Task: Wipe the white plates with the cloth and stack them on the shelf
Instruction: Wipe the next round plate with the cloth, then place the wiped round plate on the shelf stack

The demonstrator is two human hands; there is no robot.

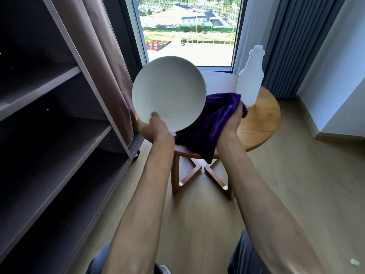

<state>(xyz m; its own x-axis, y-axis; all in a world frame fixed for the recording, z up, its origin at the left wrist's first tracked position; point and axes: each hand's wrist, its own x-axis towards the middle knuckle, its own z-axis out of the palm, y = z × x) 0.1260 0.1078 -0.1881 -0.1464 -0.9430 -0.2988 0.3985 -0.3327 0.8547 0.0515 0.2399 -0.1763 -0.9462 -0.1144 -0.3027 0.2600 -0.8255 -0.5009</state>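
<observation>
Nearest, two bare forearms reach forward from the bottom edge, over a pale wood-look floor (296, 175). The left hand (152, 129) grips the lower rim of a round white ceramic plate (168, 93), thumb pressed on the plate's near face and fingers tucked behind it, so the plate stands up above and slightly right of that hand, tilted toward the camera. Just right of it, the right hand (234, 120) is clenched around a deep purple microfibre cloth (209, 125); the cloth spreads left from this hand, passes behind the plate's lower right edge and hangs down below the wrist (whether it touches the plate's back is hidden). Beyond both hands sits a round light-wood side table (264, 119) on crossed legs, and a translucent white plastic bottle (249, 76) stands on it, above and beyond the right hand. Left of the left hand stands a dark brown open shelf unit (59, 119).
</observation>
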